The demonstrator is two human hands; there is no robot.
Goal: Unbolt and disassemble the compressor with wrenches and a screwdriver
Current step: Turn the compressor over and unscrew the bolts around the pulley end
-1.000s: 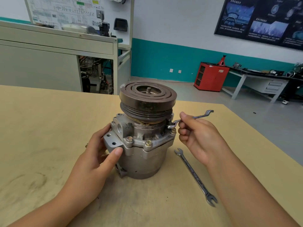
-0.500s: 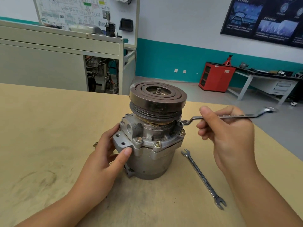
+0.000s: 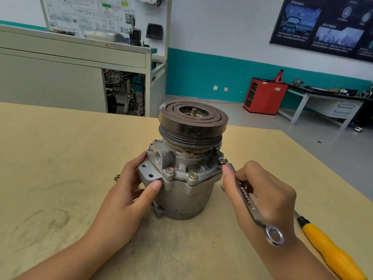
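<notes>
A grey metal compressor (image 3: 181, 190) stands upright on the wooden table (image 3: 60, 158), its dark grooved pulley (image 3: 192, 122) on top. Flange bolts (image 3: 170, 171) show along its front rim. My left hand (image 3: 129, 201) grips the compressor's left side, thumb on the flange. My right hand (image 3: 262, 199) holds a silver ring wrench (image 3: 250, 201), index finger laid along its shaft. The wrench's far ring sits over a bolt on the flange's right side. Its near ring end sticks out past my wrist.
A screwdriver with a yellow handle (image 3: 331, 247) lies on the table at the right, behind my right forearm. A loose bolt (image 3: 116, 177) rests on the table left of the compressor. The table's right edge runs diagonally beside the grey floor.
My right hand has swung the wrench from pointing out to the right round toward me, its handle now lying over my wrist. The second wrench on the table is hidden; the screwdriver has come into view.
</notes>
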